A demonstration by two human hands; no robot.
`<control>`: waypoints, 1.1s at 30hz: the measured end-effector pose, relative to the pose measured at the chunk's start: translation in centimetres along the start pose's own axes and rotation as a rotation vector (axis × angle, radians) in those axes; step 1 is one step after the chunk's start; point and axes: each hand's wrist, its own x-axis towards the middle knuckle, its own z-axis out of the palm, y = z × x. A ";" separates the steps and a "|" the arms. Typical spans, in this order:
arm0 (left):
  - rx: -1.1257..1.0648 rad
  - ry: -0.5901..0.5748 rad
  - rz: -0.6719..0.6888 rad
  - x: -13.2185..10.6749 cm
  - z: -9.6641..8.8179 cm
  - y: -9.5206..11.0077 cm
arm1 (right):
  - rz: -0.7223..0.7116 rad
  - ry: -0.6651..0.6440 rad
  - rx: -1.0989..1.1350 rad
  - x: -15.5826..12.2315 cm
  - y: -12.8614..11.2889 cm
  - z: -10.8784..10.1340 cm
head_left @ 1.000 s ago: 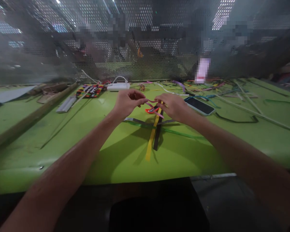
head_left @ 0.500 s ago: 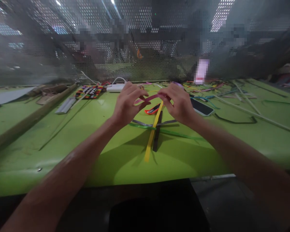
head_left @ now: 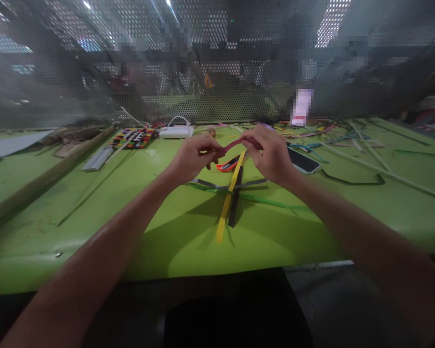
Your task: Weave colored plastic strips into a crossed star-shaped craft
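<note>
A thin magenta strip (head_left: 233, 144) bows slightly upward between my two hands. My left hand (head_left: 195, 153) pinches its left end, and my right hand (head_left: 266, 149) grips the other end. Below them on the table, a yellow strip (head_left: 224, 215), a dark strip (head_left: 234, 208), a green strip (head_left: 264, 200) and a grey strip (head_left: 253, 183) lie crossed over one another. An orange-red cutter knife (head_left: 225, 167) rests just behind this cross, partly covered by the yellow strip.
The table has a green cover (head_left: 94, 237). At left lie a long wooden pole (head_left: 43, 176) and a multicoloured woven piece (head_left: 134, 137). A white device with a cable (head_left: 177, 132) stands behind. To the right are a phone (head_left: 303, 161), a bent dark strip (head_left: 351, 181) and several scattered strips.
My left hand has lowered slightly and its fingers have closed in on the strip's end. The magenta strip now arches more. My right hand has barely moved.
</note>
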 end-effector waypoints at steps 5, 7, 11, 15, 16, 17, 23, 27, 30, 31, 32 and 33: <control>0.037 -0.032 -0.092 0.0 -0.3 0.2 | 0.088 -0.039 0.011 0.0 0.0 0.0; 0.086 -0.037 -0.102 0.1 -0.5 0.2 | 0.110 -0.053 0.029 0.0 -0.2 -0.1; 0.171 -0.013 -0.100 0.2 -0.7 -0.2 | 0.146 -0.076 0.097 0.1 -0.8 -0.4; 0.239 0.057 -0.089 0.2 -0.7 -0.7 | 0.187 -0.179 0.286 0.0 -1.6 -0.5; 0.250 0.065 -0.087 0.1 -0.6 -0.7 | 0.209 -0.228 0.353 0.0 -1.9 -0.5; 0.267 0.065 -0.080 0.0 -0.5 -0.7 | 0.238 -0.282 0.421 -0.1 -2.3 -0.3; 0.374 0.006 -0.021 -0.3 0.2 -0.4 | 0.455 -0.434 0.737 -0.4 -4.4 0.3; 0.371 0.016 -0.014 -0.5 0.3 -0.5 | 0.516 -0.449 0.800 -0.3 -4.8 0.1; 0.403 -0.002 0.012 -0.5 0.1 -0.7 | 0.493 -0.485 0.776 -0.2 -4.6 0.1; 0.417 -0.013 0.025 -0.5 0.0 -0.8 | 0.471 -0.494 0.744 -0.3 -4.5 0.1; 0.430 -0.020 0.041 -0.5 -0.1 -1.0 | 0.441 -0.497 0.696 -0.3 -4.4 0.2; 0.443 -0.024 0.060 -0.5 -0.2 -1.1 | 0.403 -0.493 0.629 -0.4 -4.2 0.3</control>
